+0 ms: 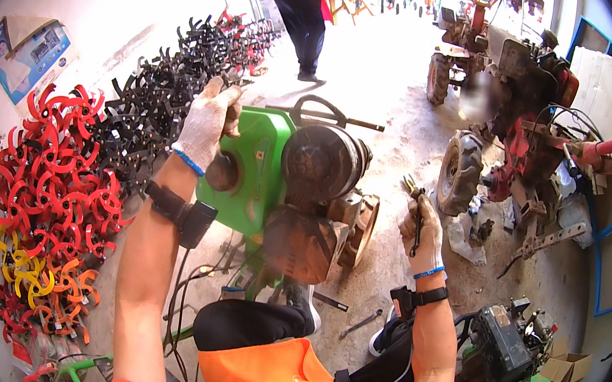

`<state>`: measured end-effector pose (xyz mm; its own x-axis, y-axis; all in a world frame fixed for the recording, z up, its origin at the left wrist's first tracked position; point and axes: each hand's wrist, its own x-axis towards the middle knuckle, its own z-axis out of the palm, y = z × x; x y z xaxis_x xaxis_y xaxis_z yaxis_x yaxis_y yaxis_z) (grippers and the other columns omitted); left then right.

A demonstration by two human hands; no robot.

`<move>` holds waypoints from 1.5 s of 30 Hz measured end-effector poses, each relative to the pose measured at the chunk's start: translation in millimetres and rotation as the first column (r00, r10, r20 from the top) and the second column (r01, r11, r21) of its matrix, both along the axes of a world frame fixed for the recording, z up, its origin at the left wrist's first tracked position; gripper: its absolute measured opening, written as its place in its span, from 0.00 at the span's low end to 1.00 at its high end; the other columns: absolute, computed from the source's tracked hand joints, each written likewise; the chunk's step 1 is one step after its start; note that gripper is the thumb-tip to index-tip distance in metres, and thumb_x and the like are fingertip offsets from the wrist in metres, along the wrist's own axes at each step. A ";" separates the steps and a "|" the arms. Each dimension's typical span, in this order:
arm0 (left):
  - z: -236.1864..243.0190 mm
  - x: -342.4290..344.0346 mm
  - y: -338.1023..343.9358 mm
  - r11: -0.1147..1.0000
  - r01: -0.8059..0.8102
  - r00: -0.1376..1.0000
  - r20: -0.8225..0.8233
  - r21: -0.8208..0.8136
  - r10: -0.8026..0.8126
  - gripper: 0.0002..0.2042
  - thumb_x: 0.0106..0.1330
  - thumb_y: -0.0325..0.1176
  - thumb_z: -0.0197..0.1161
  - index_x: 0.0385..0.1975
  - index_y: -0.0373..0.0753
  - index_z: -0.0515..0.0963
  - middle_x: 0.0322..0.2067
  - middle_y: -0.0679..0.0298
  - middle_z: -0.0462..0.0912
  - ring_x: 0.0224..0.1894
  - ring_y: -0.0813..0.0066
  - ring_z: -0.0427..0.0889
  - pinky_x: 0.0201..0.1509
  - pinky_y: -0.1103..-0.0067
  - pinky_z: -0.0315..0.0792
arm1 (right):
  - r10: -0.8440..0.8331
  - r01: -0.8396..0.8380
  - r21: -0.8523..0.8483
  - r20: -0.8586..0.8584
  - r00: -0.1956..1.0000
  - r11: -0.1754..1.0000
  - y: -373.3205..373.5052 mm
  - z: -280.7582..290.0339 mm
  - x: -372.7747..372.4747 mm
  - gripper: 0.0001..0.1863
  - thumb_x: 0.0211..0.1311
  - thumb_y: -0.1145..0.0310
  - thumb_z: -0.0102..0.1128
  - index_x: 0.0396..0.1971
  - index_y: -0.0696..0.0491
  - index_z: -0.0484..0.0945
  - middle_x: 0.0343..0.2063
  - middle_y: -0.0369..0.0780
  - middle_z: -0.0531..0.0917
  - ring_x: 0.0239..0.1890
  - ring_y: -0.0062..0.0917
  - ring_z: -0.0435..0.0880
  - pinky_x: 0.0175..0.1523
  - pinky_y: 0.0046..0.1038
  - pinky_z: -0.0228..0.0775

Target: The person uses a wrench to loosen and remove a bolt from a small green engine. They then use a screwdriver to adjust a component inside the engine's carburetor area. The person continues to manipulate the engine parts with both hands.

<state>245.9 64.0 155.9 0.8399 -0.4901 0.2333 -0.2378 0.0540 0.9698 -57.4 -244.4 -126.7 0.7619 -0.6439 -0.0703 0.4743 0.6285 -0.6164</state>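
Observation:
A machine with a green cover [258, 161] and a dark round engine part [317, 163] stands in front of me. My left hand [209, 123], in a white knit glove, is at the cover's upper left edge. Its fingers are curled in, and what they hold, if anything, is hidden. To the right of the machine, my right hand [424, 234], gloved too, is closed around pliers [417, 234]. Their jaws point up and away from me, apart from the machine. A wheel-like part [365, 231] sits on the machine's right side.
Red curved blades [54, 166] and black ones [152, 93] are heaped along the left wall. A wrench [360, 323] lies on the floor near my feet. At the right stand a red walking tractor [512, 149] and another engine [505, 349]. Another person [302, 16] stands farther off.

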 end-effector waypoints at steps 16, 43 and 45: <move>-23.0 -3.1 -10.7 0.975 -0.080 0.994 0.096 0.205 0.061 0.10 0.85 0.32 0.70 0.50 0.46 0.72 0.28 0.71 0.79 0.18 0.82 0.69 0.20 0.75 0.60 | -0.083 0.075 -0.068 -0.125 0.989 0.995 19.5 -9.1 23.2 0.12 0.97 0.55 0.65 0.59 0.47 0.84 0.38 0.31 0.88 0.23 0.18 0.79 0.28 0.27 0.65; -5.4 -3.4 -0.6 0.971 -0.106 0.994 -0.002 0.212 0.109 0.10 0.85 0.32 0.69 0.47 0.48 0.71 0.26 0.73 0.77 0.16 0.83 0.63 0.20 0.74 0.56 | -0.087 0.071 -0.122 -0.137 0.987 0.990 20.5 -9.3 20.2 0.15 0.96 0.53 0.67 0.61 0.48 0.85 0.41 0.32 0.89 0.27 0.18 0.80 0.33 0.27 0.69; -0.6 -30.3 -2.9 0.987 -0.064 0.997 0.041 0.149 0.058 0.15 0.87 0.32 0.68 0.68 0.42 0.78 0.29 0.73 0.79 0.19 0.85 0.67 0.22 0.79 0.59 | -0.092 0.078 -0.110 -0.130 0.987 0.991 19.4 -10.0 21.2 0.14 0.96 0.54 0.67 0.61 0.49 0.85 0.41 0.32 0.89 0.28 0.19 0.81 0.33 0.27 0.72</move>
<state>215.6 61.0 155.3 0.8617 -0.4700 0.1914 -0.2712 -0.1077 0.9565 -36.2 -225.0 -136.7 0.6924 -0.7148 -0.0978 0.4312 0.5187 -0.7383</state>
